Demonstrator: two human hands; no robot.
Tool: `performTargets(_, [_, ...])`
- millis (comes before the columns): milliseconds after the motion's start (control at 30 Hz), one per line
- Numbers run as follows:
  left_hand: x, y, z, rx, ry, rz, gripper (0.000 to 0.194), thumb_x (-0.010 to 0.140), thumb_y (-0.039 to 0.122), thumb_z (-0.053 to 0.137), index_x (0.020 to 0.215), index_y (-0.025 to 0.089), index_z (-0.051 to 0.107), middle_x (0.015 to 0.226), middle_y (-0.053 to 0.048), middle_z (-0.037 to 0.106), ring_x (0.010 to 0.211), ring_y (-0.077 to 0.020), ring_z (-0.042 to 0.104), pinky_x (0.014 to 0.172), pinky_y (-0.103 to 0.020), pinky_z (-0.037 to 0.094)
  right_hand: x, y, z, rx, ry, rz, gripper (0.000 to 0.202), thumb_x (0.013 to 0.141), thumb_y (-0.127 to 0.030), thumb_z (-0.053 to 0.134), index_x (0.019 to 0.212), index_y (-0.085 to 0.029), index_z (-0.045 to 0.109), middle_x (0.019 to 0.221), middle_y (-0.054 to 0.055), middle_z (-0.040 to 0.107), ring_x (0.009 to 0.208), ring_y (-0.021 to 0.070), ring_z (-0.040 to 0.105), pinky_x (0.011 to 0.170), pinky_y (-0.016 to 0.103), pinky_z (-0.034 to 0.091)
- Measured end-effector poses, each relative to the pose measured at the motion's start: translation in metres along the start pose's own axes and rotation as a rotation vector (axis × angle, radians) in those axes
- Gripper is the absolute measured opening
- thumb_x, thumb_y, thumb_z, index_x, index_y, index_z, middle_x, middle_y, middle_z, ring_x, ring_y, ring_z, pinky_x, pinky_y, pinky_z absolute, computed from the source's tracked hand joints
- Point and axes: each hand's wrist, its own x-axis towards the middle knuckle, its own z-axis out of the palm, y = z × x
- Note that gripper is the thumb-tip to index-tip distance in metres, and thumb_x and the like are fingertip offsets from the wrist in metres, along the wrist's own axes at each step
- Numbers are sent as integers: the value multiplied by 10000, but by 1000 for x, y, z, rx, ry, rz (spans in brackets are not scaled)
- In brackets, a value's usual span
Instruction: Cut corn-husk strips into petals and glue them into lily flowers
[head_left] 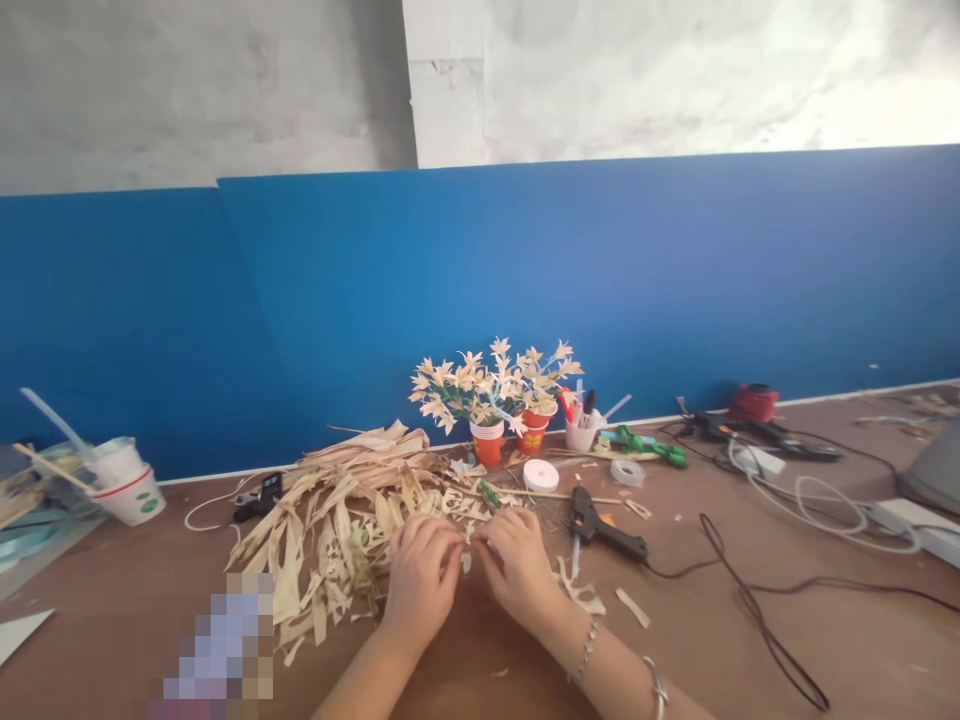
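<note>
Both hands meet over the middle of the table. My left hand is closed, thumb and fingertips pinched together. Facing it, my right hand pinches too, its fingertips almost touching the left ones. Whatever lies between them is too small to make out. A heap of dry corn husks, with many torn strips, spreads to the left of and behind the left hand. Just beyond the right hand lies a glue gun. Pale husk scraps are scattered right of the right wrist.
Behind the hands stand husk flowers in red paper cups. A white tape roll, a clear tape roll and a pen cup are nearby. Black cable loops at right; a white cup stands at left.
</note>
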Motion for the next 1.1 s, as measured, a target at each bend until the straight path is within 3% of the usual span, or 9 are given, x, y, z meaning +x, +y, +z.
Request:
performTargets(200, [1, 5, -3, 15, -1, 13, 145, 806, 127, 506, 747, 221, 599, 828, -31, 649, 892, -227, 559, 801, -387, 373, 0, -3, 3, -59, -39, -31, 142, 863, -131, 464, 801, -186, 578, 728, 32, 610, 750, 177, 512, 818, 351, 290])
performTargets(400, [-4, 15, 10, -18, 91, -154, 144, 725, 92, 546, 642, 210, 550, 880, -45, 629, 916, -247, 548, 790, -399, 386, 1, -4, 5, -66, -66, -28, 172, 829, -87, 402, 717, -164, 507, 696, 39, 554, 698, 172, 470, 753, 342, 301])
performTargets(500, [-2, -1, 16, -47, 123, -196, 147, 740, 113, 532, 625, 203, 550, 858, -41, 628, 892, -231, 555, 780, -381, 406, 0, -13, 1, 24, -87, -65, 167, 828, -86, 391, 719, -168, 487, 700, 30, 538, 697, 163, 466, 754, 333, 313])
performTargets(567, [2, -20, 14, -39, 215, -260, 214, 765, 145, 503, 559, 200, 525, 749, -35, 619, 778, -209, 561, 723, -354, 424, -1, -21, -2, 125, -133, -121, 150, 828, -95, 402, 742, -176, 495, 722, 24, 544, 710, 156, 477, 764, 322, 324])
performTargets(633, [5, -42, 7, -15, 292, -329, 180, 791, 213, 506, 625, 197, 573, 771, -44, 625, 788, -211, 564, 742, -357, 430, -1, -24, -3, 215, -138, -115, 138, 843, -133, 424, 750, -186, 513, 722, 16, 550, 716, 154, 488, 769, 316, 333])
performTargets(800, [5, -70, -11, 132, 449, -315, 193, 822, 310, 516, 730, 177, 620, 813, -76, 613, 847, -234, 558, 813, -383, 414, 6, 2, 0, 461, 82, 332, 226, 855, -344, 507, 713, -181, 572, 767, 37, 568, 773, 182, 515, 726, 296, 372])
performTargets(900, [5, -71, -11, 245, 402, -392, 158, 797, 257, 519, 853, 178, 645, 894, -101, 619, 911, -269, 547, 829, -419, 402, 9, 20, 4, 683, 133, 585, 333, 788, -495, 556, 694, -175, 560, 651, -1, 527, 639, 154, 485, 611, 258, 371])
performTargets(1000, [6, -61, -8, 201, 311, -396, 270, 794, 210, 506, 1032, 198, 632, 1039, -113, 615, 1013, -288, 522, 870, -442, 385, 9, 25, 8, 774, 169, 661, 391, 726, -551, 595, 669, -168, 544, 615, -17, 509, 589, 129, 452, 564, 236, 359])
performTargets(1100, [6, -42, -5, -73, 194, -270, 208, 839, 279, 498, 829, 202, 691, 894, -88, 659, 911, -250, 571, 840, -398, 425, 7, 20, 8, 746, 145, 630, 355, 749, -513, 590, 698, -163, 566, 643, -9, 529, 608, 127, 460, 568, 229, 368])
